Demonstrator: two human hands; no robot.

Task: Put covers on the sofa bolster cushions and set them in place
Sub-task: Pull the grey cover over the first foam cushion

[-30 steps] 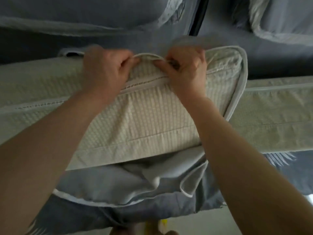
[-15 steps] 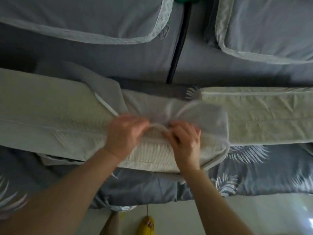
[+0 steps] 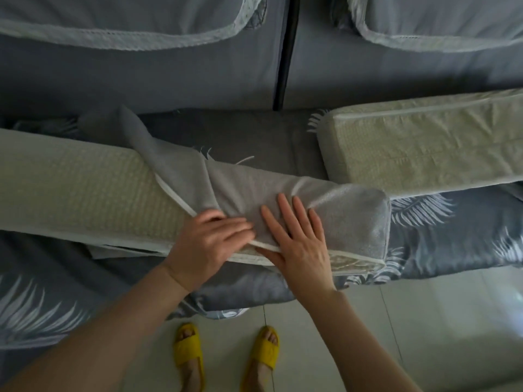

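A sofa seat [image 3: 249,137] is covered in dark grey-blue fabric printed with pale feather shapes [image 3: 418,210]. Behind it, two grey back cushions are seen side by side: the left back cushion [image 3: 127,12] and the right back cushion [image 3: 438,15], each edged with a pale lace trim [image 3: 135,43]. They are separated by a narrow dark gap [image 3: 284,52] that runs down to the seat. Below the front edge of the seat, a pale tiled floor [image 3: 424,321] is laid with thin dark joints. On it, two feet are set apart in yellow slippers, the left slipper [image 3: 188,348] and the right slipper [image 3: 266,349], toes pointed towards the sofa.
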